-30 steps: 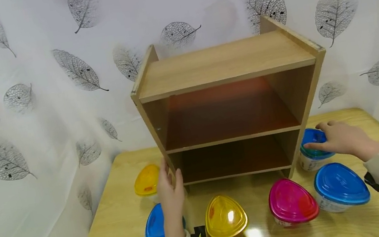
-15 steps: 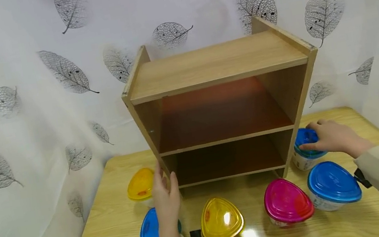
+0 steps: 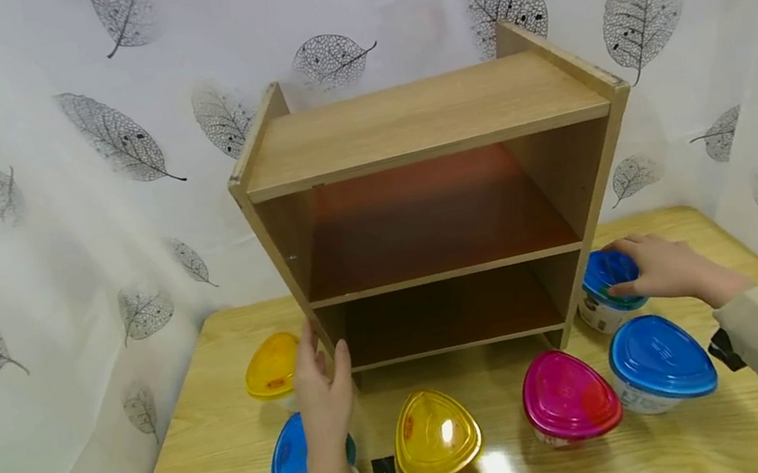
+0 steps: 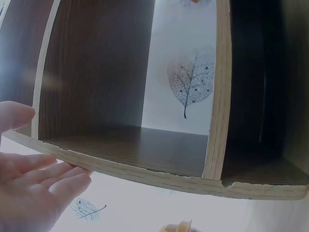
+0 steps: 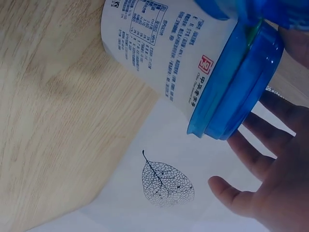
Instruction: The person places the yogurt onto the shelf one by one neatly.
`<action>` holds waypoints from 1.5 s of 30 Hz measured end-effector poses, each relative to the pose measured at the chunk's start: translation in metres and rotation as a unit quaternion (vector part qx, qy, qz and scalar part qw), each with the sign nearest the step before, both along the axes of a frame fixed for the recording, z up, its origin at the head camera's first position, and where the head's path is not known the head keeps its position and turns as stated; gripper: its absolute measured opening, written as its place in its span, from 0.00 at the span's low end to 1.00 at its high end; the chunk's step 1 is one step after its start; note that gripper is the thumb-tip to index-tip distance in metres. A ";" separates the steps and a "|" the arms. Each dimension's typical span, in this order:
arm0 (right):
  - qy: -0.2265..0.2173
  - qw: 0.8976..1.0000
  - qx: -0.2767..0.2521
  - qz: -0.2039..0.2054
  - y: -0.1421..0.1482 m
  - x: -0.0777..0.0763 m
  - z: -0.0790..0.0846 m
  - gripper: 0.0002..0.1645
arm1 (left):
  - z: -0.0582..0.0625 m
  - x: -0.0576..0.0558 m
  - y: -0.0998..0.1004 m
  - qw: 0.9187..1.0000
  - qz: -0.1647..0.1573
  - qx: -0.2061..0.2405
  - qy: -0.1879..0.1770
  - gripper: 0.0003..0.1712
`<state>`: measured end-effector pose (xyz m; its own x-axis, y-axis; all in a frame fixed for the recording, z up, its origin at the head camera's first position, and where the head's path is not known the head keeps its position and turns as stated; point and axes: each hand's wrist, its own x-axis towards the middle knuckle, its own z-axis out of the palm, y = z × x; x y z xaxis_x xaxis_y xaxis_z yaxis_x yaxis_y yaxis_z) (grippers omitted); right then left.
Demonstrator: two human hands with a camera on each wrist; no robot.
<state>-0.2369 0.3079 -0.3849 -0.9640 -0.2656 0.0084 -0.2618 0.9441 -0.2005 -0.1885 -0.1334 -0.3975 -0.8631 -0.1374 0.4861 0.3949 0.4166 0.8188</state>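
My right hand (image 3: 666,266) spreads its thumb and fingers across the lid of a blue-lidded tub (image 3: 602,315) beside the cabinet's right side. The right wrist view shows the tub's printed white wall (image 5: 164,58) and fingertips at the edge of its blue lid (image 5: 246,82). My left hand (image 3: 325,402) reaches up at the left front edge of a wooden cabinet (image 3: 423,123). In the left wrist view, its straight fingers (image 4: 63,179) lie along the outside of the side panel, with the thumb (image 4: 17,116) apart on the inner side.
A yellow-lidded tub (image 3: 439,437), a pink-lidded tub (image 3: 567,398) and another blue-lidded tub (image 3: 661,360) stand before the cabinet. At left are a further yellow lid (image 3: 271,365) and blue lid (image 3: 288,464), partly behind the left hand. A leaf-print sheet (image 3: 87,262) hangs behind.
The whole head view shifts left and slightly up as the head turns. My right hand stays on the blue-lidded tub, which looks slightly more tilted. The left hand keeps its place at the cabinet.
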 end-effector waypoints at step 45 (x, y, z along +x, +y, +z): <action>-0.031 0.988 -0.149 0.003 0.026 0.001 -0.010 0.38 | 0.004 0.001 0.002 0.999 0.007 -0.027 -0.023 0.34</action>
<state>-0.2359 0.3344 -0.3946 -0.9636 -0.2657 0.0287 -0.2458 0.8391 -0.4853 -0.1873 -0.1318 -0.3934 -0.8829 -0.1238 0.4530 0.3511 0.4666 0.8118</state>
